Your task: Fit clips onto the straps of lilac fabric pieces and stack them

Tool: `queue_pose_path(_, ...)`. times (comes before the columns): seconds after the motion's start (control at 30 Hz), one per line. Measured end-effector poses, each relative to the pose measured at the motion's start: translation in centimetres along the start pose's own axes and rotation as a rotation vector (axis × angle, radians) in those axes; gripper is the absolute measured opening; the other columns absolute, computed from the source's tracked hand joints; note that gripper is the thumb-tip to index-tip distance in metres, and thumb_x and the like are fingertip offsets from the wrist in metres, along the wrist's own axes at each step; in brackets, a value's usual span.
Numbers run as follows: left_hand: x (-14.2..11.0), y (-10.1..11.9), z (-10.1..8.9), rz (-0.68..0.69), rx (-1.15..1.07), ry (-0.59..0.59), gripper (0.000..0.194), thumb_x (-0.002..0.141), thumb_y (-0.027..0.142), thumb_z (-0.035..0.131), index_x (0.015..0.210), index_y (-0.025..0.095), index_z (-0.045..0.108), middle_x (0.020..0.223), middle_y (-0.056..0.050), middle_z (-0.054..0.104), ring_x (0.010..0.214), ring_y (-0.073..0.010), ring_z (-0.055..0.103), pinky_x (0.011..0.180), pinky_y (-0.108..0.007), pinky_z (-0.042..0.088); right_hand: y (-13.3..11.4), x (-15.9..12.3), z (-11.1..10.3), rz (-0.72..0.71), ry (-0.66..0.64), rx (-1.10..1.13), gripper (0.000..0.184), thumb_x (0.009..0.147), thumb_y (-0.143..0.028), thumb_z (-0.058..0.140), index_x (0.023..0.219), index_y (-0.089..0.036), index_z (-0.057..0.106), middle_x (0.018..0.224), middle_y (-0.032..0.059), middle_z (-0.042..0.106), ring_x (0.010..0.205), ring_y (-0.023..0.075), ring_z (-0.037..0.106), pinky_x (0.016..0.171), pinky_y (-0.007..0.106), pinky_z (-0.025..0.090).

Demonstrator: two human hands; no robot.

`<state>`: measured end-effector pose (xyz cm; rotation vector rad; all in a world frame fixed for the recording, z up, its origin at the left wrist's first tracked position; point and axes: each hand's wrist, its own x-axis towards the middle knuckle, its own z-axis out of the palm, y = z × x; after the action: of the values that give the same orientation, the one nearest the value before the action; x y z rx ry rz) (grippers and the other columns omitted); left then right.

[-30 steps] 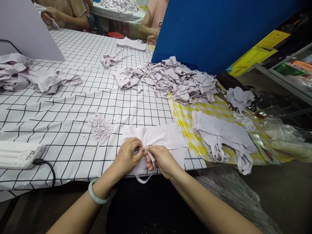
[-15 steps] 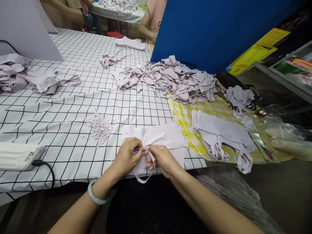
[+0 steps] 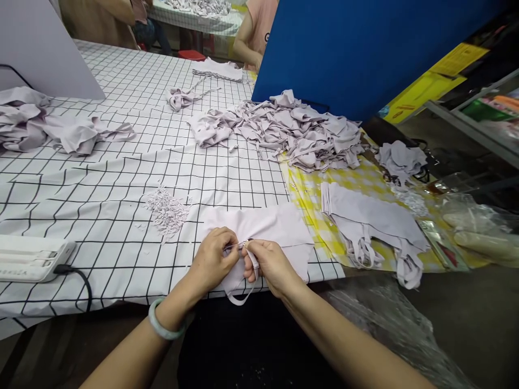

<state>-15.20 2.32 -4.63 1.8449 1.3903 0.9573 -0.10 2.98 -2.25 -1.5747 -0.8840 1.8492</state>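
Grid-patterned tablecloth [image 3: 227, 178], blue panel [image 3: 344, 54], yellow checked cloth [image 3: 304, 200]

Light: indoor, pale and diffuse, source out of view. Brightest area: checked cloth [image 3: 243, 181], clean white, its dark lines crisp near me. Dimmest areas: my black lap [image 3: 251, 346], the floor [image 3: 486, 319] and the upper right corner, where detail sinks away. Shadows: soft, shallow, under my left hand [image 3: 214, 259] and my right hand [image 3: 270, 265]. Glare: thin, broken glints on the plastic sheeting [image 3: 389, 308]. Blue panel [image 3: 344, 48]: deep tone, darker toward upper right. Focus: hands fairly clear, thread at my fingertips barely resolved; far people soft. Distortion: wide-angle, my forearms stretched, shelf [image 3: 478, 129] smeared at right.
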Motion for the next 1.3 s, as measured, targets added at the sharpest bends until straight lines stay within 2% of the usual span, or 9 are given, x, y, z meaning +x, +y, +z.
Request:
queue_pose_path(0.57, 0.05, 0.05, -0.25, -0.006, -0.021, -0.022, 0.014, 0.086, 0.014, 0.052, 0.073, 0.02, 0.053, 0.082, -0.002, 0.06, 0.08, -0.0183, 0.054, 0.078, -0.035, 0.043, 0.0, -0.22, 0.31, 0.023, -0.052, -0.025, 0.016, 0.07, -0.032, 0.056, 0.065, -0.017, 0.059, 0.046, -0.0034, 0.056, 0.037, 0.0103, 0.054, 0.034, 0.018, 0.042)
queue_pose_path(0.87, 0.01, -0.03, -0.25, -0.007, -0.029, -0.011, 0.013, 0.085, 0.013, 0.052, 0.074, 0.02, 0.054, 0.081, -0.002, 0.06, 0.08, -0.018, 0.055, 0.079, -0.036, 0.043, 0.2, -0.27, 0.23, -0.024, 0.018, 0.005, 0.016, 0.069, -0.032, 0.056, 0.065, -0.017, 0.06, 0.046, -0.0038, 0.054, 0.037, 0.0098, 0.053, 0.034, 0.018, 0.04)
queue_pose_path(1.13, 0.0, 0.03, -0.27, 0.031, -0.029, -0.019, 0.012, 0.085, 0.012, 0.052, 0.075, 0.02, 0.055, 0.082, -0.002, 0.062, 0.08, -0.0175, 0.055, 0.079, -0.035, 0.043, 0.25, -0.09, 0.02, -0.009, 0.006, 0.013, 0.016, 0.071, -0.031, 0.055, 0.066, -0.017, 0.061, 0.047, -0.0035, 0.055, 0.038, 0.0101, 0.053, 0.035, 0.018, 0.04)
queue_pose_path(1.3, 0.02, 0.05, -0.22, 0.002, -0.038, -0.01, 0.013, 0.084, 0.011, 0.053, 0.074, 0.02, 0.054, 0.081, -0.002, 0.061, 0.079, -0.0174, 0.054, 0.077, -0.034, 0.043, 0.27, -0.23, 0.42, -0.029, 0.033, 0.025, 0.015, 0.07, -0.031, 0.055, 0.065, -0.018, 0.06, 0.045, -0.0038, 0.054, 0.037, 0.0103, 0.052, 0.034, 0.019, 0.04)
